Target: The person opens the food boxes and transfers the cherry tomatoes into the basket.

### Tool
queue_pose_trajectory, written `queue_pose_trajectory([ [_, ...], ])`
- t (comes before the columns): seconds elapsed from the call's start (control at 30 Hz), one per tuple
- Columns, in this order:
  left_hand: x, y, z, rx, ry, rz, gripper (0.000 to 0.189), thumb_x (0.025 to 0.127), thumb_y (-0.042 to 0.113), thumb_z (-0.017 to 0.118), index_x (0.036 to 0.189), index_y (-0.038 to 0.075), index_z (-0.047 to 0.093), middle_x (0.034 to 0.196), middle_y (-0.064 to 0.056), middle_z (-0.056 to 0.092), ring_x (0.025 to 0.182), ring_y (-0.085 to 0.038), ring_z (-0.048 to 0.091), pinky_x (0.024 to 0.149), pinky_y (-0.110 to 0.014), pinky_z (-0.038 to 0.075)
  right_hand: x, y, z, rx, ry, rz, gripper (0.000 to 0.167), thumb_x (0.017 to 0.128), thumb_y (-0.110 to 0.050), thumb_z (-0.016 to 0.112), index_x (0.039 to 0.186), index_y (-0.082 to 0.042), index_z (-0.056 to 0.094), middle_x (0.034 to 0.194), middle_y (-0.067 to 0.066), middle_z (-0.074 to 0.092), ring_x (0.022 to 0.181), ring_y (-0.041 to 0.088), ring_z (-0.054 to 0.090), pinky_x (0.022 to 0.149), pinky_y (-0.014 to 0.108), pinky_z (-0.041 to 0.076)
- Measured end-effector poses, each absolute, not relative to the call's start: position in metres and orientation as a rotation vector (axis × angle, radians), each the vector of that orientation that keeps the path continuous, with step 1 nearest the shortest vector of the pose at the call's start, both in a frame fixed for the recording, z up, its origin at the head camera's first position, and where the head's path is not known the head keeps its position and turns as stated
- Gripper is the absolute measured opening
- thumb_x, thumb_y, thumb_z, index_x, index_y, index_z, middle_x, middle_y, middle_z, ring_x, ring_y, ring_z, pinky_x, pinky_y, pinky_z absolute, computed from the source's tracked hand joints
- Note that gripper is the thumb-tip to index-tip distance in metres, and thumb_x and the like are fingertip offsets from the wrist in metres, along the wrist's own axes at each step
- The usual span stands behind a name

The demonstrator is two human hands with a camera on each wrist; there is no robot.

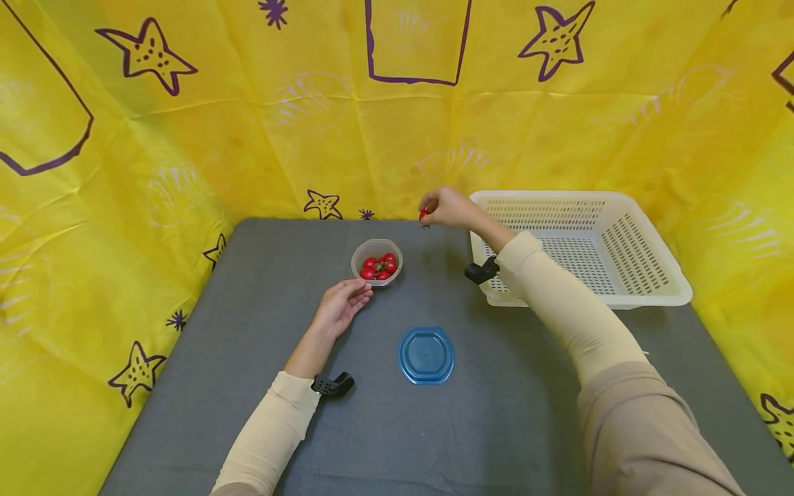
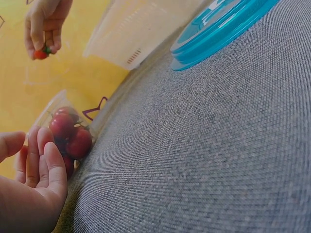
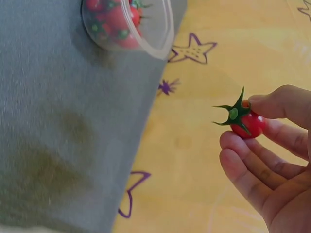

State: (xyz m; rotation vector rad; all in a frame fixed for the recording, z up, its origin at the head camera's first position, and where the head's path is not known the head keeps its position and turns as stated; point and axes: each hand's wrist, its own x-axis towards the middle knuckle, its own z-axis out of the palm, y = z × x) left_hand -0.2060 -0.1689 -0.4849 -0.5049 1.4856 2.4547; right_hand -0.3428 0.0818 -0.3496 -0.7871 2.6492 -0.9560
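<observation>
A red cherry tomato [image 3: 250, 124] with a green star-shaped stem is pinched between the thumb and fingers of my right hand [image 1: 448, 207], held up above the table between the bowl and the basket. Several more cherry tomatoes [image 1: 379, 267] lie in a small clear plastic container [image 1: 356, 259] at the table's far middle. My left hand [image 1: 342, 304] is at the near side of that container, palm up, fingers relaxed and fingertips right at its rim; nothing is in its grasp. In the left wrist view, the tomatoes [image 2: 77, 142] show through the container wall beyond the fingers.
A white perforated basket [image 1: 657, 301] stands at the back right, partly behind my right forearm. A blue round lid [image 1: 426, 355] lies flat on the grey cloth-covered table [image 1: 397, 441], nearer me than the container. A yellow patterned curtain [image 1: 397, 138] hangs around the back and sides.
</observation>
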Motion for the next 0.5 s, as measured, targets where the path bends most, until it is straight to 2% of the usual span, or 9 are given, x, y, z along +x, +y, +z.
queue_pose_trajectory([
  [0.2, -0.206, -0.168, -0.484, -0.513, 1.478, 2.464, 0.007, 0.100, 0.006, 0.050, 0.096, 0.008, 0.054, 0.074, 0.003, 0.070, 0.073, -0.009, 0.069, 0.073, -0.022, 0.055, -0.347, 0.101, -0.341, -0.721, 2.695, -0.940, 0.027, 0.083, -0.012, 0.072, 0.105, 0.002, 0.067, 0.102, 0.021, 0.070, 0.095, 0.031, 0.065, 0.079, 0.035, 0.051],
  [0.4, -0.206, -0.168, -0.483, -0.528, 1.476, 2.465, 0.009, 0.100, 0.006, 0.051, 0.094, 0.009, 0.056, 0.075, 0.002, 0.070, 0.073, -0.009, 0.069, 0.073, -0.022, 0.055, -0.350, 0.122, -0.336, -0.682, 2.721, -0.936, 0.027, 0.085, -0.011, 0.069, 0.107, 0.004, 0.066, 0.105, 0.024, 0.069, 0.099, 0.034, 0.064, 0.089, 0.044, 0.050],
  [0.5, -0.206, -0.168, -0.483, -0.538, 1.487, 2.456, 0.007, 0.100, 0.006, 0.051, 0.095, 0.008, 0.056, 0.076, 0.002, 0.070, 0.074, -0.009, 0.069, 0.073, -0.022, 0.055, -0.352, 0.132, -0.336, -0.644, 2.736, -0.924, 0.027, 0.086, -0.010, 0.067, 0.108, 0.004, 0.065, 0.106, 0.025, 0.068, 0.098, 0.034, 0.063, 0.088, 0.044, 0.050],
])
